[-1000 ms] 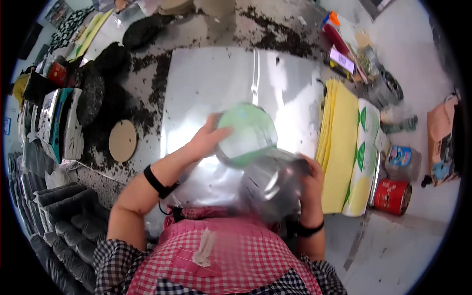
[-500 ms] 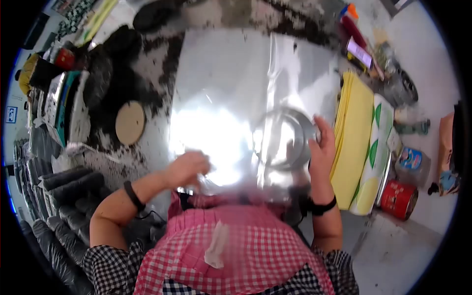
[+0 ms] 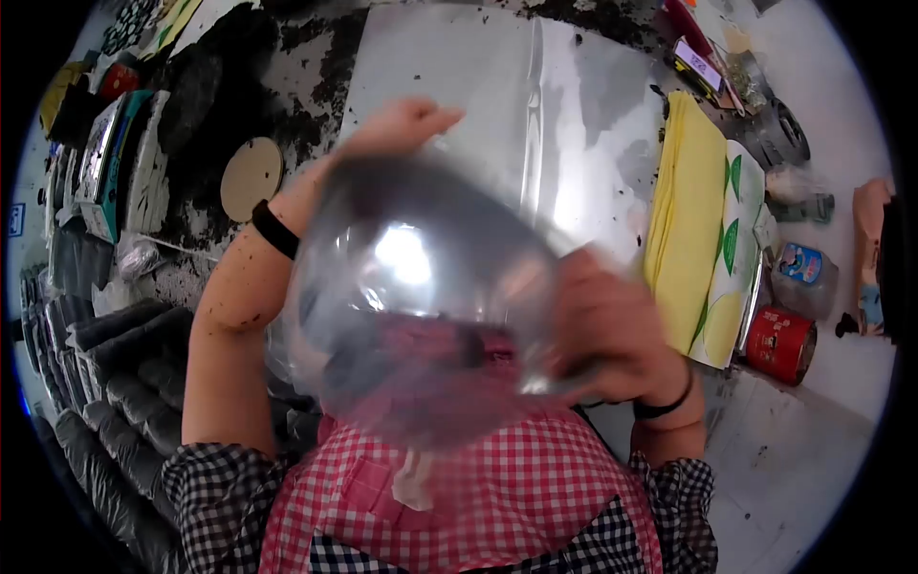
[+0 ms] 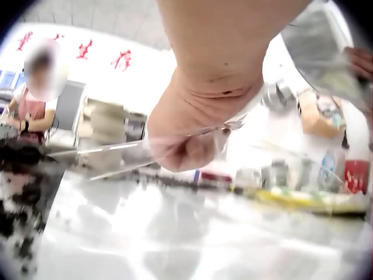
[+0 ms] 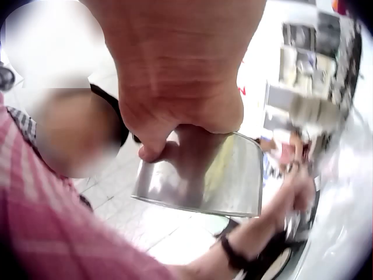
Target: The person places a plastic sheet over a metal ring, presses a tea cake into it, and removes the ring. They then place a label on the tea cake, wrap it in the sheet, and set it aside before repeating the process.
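My right hand grips a shiny metal ring by its wall, close in front of the apron. The ring is tilted and blurred in the head view. In the right wrist view, the thumb and palm of that hand close over the wall of the ring. Beyond the ring, my left hand reaches over a large metal sheet, its fingers curled. The left wrist view has those fingers pinching a thin clear plastic sheet, whose glinting edges run out sideways.
Folded yellow cloths and a green-and-white pack lie at the right, beside a red can and a plastic jar. A round beige board and dark crumbs lie leftward. Another person stands farther off.
The metal ring has risen off the metal sheet towards the apron in my right hand. My left hand has gone from near the sheet's front edge to farther forward.
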A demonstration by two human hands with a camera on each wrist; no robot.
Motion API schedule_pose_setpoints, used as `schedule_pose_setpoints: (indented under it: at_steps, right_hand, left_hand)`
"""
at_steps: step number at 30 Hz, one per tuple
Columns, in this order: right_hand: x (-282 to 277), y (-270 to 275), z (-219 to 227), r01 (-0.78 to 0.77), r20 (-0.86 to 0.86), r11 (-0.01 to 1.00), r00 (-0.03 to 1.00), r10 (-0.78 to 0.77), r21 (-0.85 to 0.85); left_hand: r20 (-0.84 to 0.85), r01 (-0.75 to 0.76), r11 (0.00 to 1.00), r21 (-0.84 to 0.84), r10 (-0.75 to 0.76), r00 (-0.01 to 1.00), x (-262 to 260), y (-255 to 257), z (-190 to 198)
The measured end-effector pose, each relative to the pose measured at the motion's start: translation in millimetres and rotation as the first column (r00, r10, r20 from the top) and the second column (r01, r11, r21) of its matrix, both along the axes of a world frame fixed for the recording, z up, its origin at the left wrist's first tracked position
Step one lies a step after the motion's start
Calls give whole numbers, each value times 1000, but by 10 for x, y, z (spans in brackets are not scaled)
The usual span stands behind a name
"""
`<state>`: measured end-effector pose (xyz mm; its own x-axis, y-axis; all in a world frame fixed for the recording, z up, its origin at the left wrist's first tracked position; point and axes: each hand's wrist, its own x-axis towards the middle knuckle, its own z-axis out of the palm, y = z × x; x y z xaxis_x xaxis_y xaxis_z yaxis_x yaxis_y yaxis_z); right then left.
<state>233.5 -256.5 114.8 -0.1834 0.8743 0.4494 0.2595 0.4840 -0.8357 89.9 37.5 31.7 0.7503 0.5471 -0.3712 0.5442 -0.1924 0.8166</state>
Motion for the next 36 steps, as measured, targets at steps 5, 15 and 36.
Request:
schedule_pose_setpoints:
  at_steps: [5,15,36]
  right_hand:
    - [-16,538,-1602,397,446,903,786,-428,166]
    - [57,-518,-571,292,559,806,827,58,-516]
    - [-526,7266,-1856,353,650,774,420,-633,526]
  left_hand:
    - [250,97,594,799,-474,844,-445,-422,688]
    - [33,407,460,789,-693,720,-1683,-501,-822]
    - [-26,-124,663,738,212,977,-2695,920,-958]
